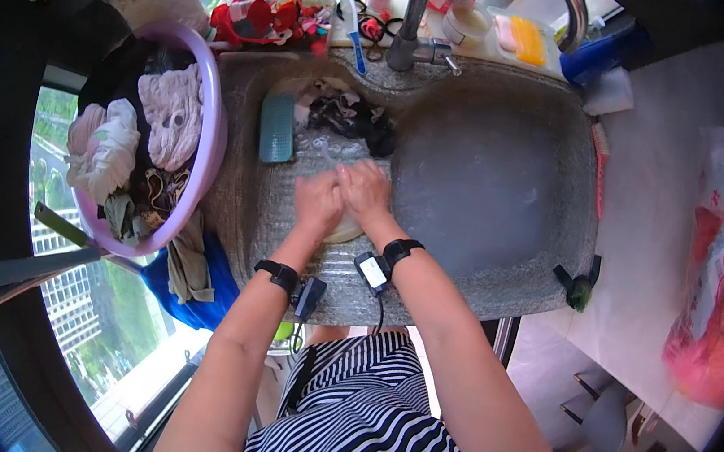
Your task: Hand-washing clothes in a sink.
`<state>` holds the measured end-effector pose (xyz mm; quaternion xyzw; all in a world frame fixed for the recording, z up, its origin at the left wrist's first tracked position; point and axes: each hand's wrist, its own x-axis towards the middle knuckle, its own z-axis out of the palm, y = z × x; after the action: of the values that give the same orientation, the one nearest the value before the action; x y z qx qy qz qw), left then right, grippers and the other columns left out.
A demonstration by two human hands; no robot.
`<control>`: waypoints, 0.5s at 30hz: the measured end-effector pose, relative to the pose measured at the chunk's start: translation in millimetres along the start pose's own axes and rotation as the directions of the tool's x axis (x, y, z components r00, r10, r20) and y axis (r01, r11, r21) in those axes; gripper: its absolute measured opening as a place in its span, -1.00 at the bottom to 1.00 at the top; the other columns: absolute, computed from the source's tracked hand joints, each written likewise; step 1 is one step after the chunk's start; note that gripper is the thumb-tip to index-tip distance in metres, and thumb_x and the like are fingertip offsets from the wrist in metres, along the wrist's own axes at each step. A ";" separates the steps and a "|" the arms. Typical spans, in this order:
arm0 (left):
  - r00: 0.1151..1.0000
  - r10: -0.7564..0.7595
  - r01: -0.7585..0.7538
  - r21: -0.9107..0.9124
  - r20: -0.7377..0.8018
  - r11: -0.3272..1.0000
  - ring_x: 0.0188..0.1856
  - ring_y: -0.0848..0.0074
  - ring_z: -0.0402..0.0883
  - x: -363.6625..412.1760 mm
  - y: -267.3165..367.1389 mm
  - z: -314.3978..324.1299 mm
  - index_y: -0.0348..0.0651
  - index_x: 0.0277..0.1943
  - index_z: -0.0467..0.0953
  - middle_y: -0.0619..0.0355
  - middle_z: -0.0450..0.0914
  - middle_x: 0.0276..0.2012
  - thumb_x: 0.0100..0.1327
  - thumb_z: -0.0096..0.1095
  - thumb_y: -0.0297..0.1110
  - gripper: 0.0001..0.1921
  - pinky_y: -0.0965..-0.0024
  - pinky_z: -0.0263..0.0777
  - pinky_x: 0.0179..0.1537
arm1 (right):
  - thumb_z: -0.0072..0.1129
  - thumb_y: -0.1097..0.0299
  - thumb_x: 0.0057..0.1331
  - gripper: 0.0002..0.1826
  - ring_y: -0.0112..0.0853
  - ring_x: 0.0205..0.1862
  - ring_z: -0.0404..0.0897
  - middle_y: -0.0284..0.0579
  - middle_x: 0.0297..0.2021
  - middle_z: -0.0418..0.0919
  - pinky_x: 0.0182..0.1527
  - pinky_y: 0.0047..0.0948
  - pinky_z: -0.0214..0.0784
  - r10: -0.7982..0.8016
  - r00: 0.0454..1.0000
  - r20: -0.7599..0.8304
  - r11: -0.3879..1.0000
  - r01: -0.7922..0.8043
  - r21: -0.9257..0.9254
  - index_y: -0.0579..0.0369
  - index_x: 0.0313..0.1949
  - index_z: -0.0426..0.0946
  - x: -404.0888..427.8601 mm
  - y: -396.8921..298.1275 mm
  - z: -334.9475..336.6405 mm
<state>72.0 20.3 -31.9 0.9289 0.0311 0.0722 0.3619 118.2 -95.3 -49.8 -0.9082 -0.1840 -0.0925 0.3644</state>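
Observation:
Both my hands meet over the ribbed washboard part (349, 272) of a grey stone laundry sink. My left hand (320, 200) and my right hand (365, 189) are closed around a pale wet cloth (344, 229), and some of it shows below them. Just beyond my hands lies a heap of dark wet cloth (352, 115) with suds about it. A teal perforated soap dish or brush (277, 127) rests left of that heap. The basin (476, 179) to the right holds cloudy water. Each wrist bears a strap with a small device.
A purple tub (210, 139) of clothes stands at the left. The tap (402, 51) rises from the back edge, near a blue-handled brush (358, 53), a red basket (224, 23) and a round container (466, 25). A pink brush (598, 167) lies along the right rim.

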 end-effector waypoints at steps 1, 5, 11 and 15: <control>1.000 0.019 -0.019 -0.005 0.003 1.000 -0.22 0.07 0.59 2.9 1.6 -2.4 -0.12 -0.30 0.58 -0.02 0.63 -0.36 0.23 0.01 -0.29 -0.81 0.06 0.27 -0.15 | 0.03 0.16 0.38 -0.69 -0.08 -0.22 0.50 -0.12 -0.40 0.57 -0.15 -0.09 0.33 0.021 0.999 0.036 0.999 -0.019 -0.039 0.02 -0.44 0.61 2.6 3.7 2.1; 0.997 0.053 -0.049 0.063 -0.052 0.997 -0.03 0.11 0.54 -27.6 12.8 -15.4 -0.16 -0.18 0.59 0.00 0.62 -0.13 0.30 0.03 -0.25 -0.77 0.07 0.23 0.02 | 0.07 0.14 0.37 -0.73 -0.23 -0.08 0.48 -0.25 -0.30 0.60 -0.03 -0.12 0.19 0.099 0.994 0.051 0.988 -0.092 -0.124 -0.01 -0.37 0.62 -19.2 -20.3 -16.4; 0.999 0.014 -0.018 -0.100 -0.045 0.995 -0.08 0.12 0.48 -92.7 30.2 -1.6 -0.21 -0.24 0.57 0.00 0.58 -0.21 0.40 -0.05 -0.21 -0.71 0.01 0.22 0.06 | 0.06 0.15 0.33 -0.77 -0.24 -0.05 0.42 -0.26 -0.22 0.57 -0.01 -0.12 0.10 0.192 0.981 0.023 0.980 -0.193 0.047 -0.01 -0.30 0.57 -101.7 -35.6 -39.7; 0.986 -0.085 0.054 0.216 0.140 0.975 -0.04 0.07 0.48 -16.6 22.0 4.7 -0.18 -0.21 0.61 -0.05 0.59 -0.16 0.42 -0.08 -0.16 -0.67 -0.08 0.22 0.02 | 0.04 0.15 0.31 -0.77 -0.25 0.03 0.40 -0.24 -0.13 0.55 0.04 -0.09 0.10 0.101 0.995 0.001 0.981 -0.099 -0.166 -0.04 -0.34 0.61 -32.6 -1.7 -13.0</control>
<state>56.4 -0.9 -22.3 0.9632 0.0441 -0.0135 0.2646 87.2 -111.9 -49.3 -0.9438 -0.1315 -0.0850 0.2911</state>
